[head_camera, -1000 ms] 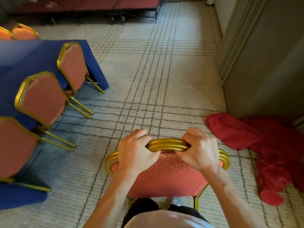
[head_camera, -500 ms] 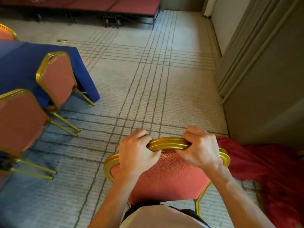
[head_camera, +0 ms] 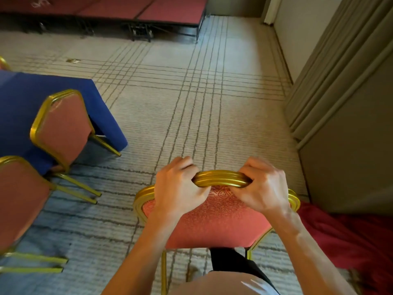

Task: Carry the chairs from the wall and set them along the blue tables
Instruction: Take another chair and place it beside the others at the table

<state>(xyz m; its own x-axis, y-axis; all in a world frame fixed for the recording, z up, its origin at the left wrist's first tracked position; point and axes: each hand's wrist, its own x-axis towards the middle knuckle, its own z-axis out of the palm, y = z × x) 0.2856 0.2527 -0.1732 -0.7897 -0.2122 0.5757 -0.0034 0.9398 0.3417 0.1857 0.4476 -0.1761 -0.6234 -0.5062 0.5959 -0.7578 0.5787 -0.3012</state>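
I hold a chair (head_camera: 212,222) with a gold frame and a red patterned back, right in front of my body. My left hand (head_camera: 178,188) grips the top rail on the left and my right hand (head_camera: 262,186) grips it on the right; both are closed around the gold rail. The seat and most of its legs are hidden below the back. The blue table (head_camera: 19,103) stands at the left. Two matching chairs are set against it, one at its corner (head_camera: 61,126) and one nearer to me (head_camera: 19,201), cut by the left edge.
A red cloth (head_camera: 348,237) lies heaped on the carpet at the lower right. A grey folding wall (head_camera: 344,103) runs along the right side. Low red stage platforms (head_camera: 148,11) line the far end. Patterned carpet stretches ahead between table and wall.
The view has moved forward along the table: the set chairs have slid left and partly out of frame, the red cloth has dropped to the lower right. Both hands keep the same grip.
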